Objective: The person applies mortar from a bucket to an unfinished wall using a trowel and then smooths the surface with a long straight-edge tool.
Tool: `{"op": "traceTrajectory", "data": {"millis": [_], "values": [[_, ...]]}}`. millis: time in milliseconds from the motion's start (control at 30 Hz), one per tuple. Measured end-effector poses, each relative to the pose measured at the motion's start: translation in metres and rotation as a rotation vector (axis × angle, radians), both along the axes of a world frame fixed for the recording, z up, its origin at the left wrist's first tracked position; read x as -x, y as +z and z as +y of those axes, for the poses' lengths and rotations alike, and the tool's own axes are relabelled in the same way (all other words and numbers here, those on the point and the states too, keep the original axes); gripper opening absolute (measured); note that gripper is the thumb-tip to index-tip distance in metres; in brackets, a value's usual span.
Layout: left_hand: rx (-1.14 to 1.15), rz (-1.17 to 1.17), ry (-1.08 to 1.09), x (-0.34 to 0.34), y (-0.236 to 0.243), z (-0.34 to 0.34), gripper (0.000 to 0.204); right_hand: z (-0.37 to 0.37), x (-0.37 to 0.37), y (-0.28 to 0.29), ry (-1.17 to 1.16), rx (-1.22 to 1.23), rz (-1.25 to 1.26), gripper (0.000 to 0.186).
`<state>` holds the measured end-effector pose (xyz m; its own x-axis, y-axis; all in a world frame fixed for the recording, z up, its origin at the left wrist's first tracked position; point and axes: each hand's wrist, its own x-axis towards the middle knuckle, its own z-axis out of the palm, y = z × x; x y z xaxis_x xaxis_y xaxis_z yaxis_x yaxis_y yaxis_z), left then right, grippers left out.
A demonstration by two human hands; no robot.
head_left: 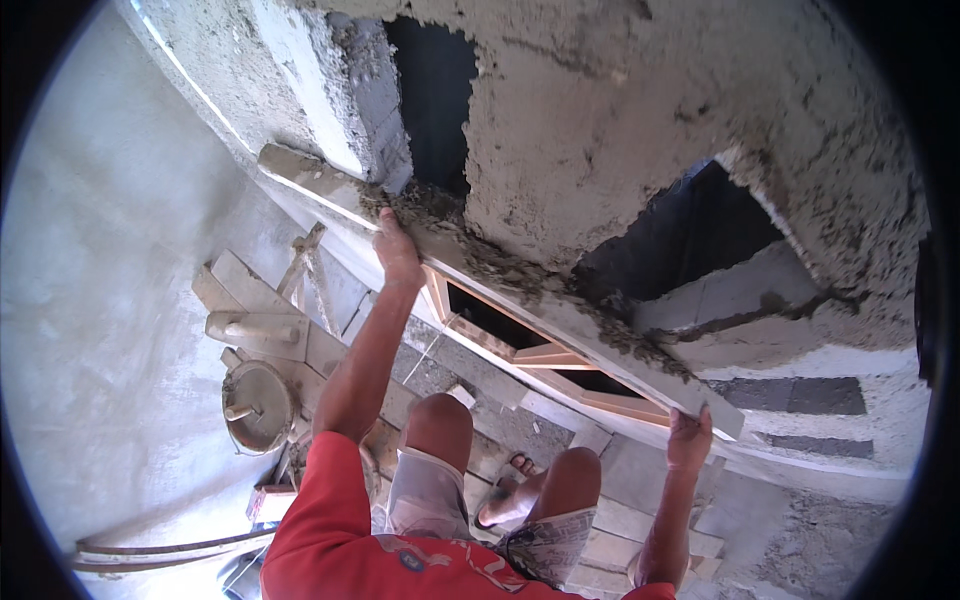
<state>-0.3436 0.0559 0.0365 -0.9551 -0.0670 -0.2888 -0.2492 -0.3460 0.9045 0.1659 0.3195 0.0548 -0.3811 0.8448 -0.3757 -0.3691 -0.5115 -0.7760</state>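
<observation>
A long pale straightedge board lies slantwise along the rough wall, with dark, lumpy mortar along it beneath two openings. My left hand grips the board left of its middle, fingers over its edge. My right hand is closed on the board near its right end. Just below the board is a light wooden frame with dark openings.
Rough cement wall surrounds two dark openings. Below left are scaffold planks, a float and a mortar bucket. My knees and sandaled foot are over planks. A smooth wall stands left.
</observation>
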Motion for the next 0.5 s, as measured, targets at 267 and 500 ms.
{"op": "traceTrajectory", "data": {"millis": [267,500], "values": [[0.037,-0.117,-0.013,-0.007,0.039,0.016,0.064,-0.004,-0.003,0.08,-0.06,0.078,-0.027,0.037],[0.039,-0.251,0.075,0.066,0.027,-0.03,0.057,-0.046,0.075,0.074,0.005,0.192,0.002,0.029]]}}
